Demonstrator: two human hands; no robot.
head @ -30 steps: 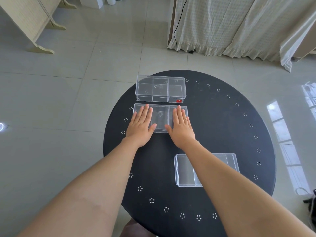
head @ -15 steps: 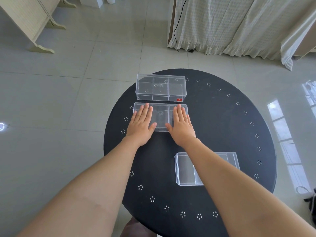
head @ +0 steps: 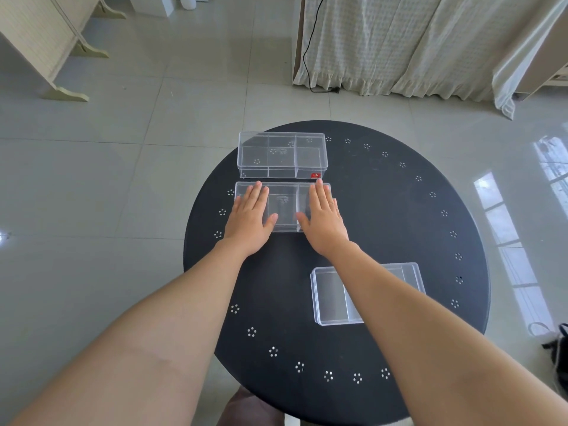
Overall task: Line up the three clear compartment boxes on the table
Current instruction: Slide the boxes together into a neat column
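Pressing flat on the middle box [head: 282,206], both hands are seen with fingers spread and palms down: left hand [head: 250,218] on its left end, right hand [head: 322,218] on its right end. Neither grip is closed around anything; the box is only pinned from above. Compared with a second ago, the middle box has been slid a little toward the far box [head: 282,155], and the gap between them is now narrow; their long sides look parallel and their ends roughly matched. Two of three are judged aligned. The third box [head: 332,295] is left nearer the person and off to the right, partly hidden under the right forearm, well apart from the pair, so it is likely next.

The desk [head: 399,229] is round, black, with small dot clusters punched around its rim. Pale glossy floor tiles [head: 123,179] are seen around it, a light curtain [head: 415,41] with a black cable behind, and a cream folding screen at far left.
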